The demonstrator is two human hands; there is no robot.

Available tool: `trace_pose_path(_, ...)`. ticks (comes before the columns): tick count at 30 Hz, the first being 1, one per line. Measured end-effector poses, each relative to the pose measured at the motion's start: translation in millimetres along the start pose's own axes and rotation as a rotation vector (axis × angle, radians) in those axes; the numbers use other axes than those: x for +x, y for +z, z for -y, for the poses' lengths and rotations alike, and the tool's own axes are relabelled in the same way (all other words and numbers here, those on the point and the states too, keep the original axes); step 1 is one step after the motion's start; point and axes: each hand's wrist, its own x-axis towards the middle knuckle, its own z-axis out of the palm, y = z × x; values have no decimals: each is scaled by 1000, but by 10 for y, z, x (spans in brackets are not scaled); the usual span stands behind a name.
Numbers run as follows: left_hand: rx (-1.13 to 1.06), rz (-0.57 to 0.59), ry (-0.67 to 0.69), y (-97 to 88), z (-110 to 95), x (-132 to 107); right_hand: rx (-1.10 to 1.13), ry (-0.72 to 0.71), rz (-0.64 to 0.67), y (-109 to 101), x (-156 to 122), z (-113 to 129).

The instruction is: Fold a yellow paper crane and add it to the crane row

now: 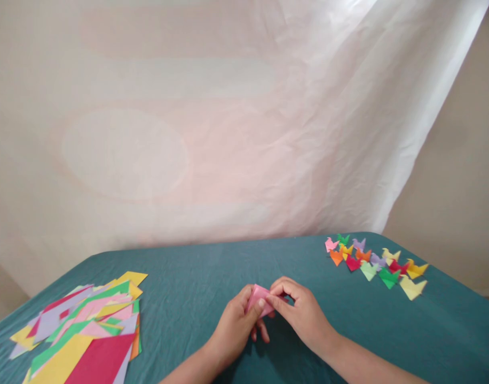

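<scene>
A small folded piece of pink paper (257,295) is held between both hands, above the front middle of the table. My left hand (237,319) grips it from the left, thumb on top and the other fingers beneath. From the right, my right hand (298,309) pinches the paper's right edge between thumb and index finger. Part of the paper is hidden by the fingers, so its full shape does not show.
A loose pile of coloured paper sheets (108,354) lies on the left of the green-covered table (180,298). At the far right stand several small folded paper birds (413,288) in rows. A pale cloth (228,133) hangs behind the table.
</scene>
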Motion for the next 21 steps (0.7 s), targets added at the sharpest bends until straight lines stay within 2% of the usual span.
trace_pose_path(21,12,-173,38,123,-22,-42,48,35,-65,65,-41,17)
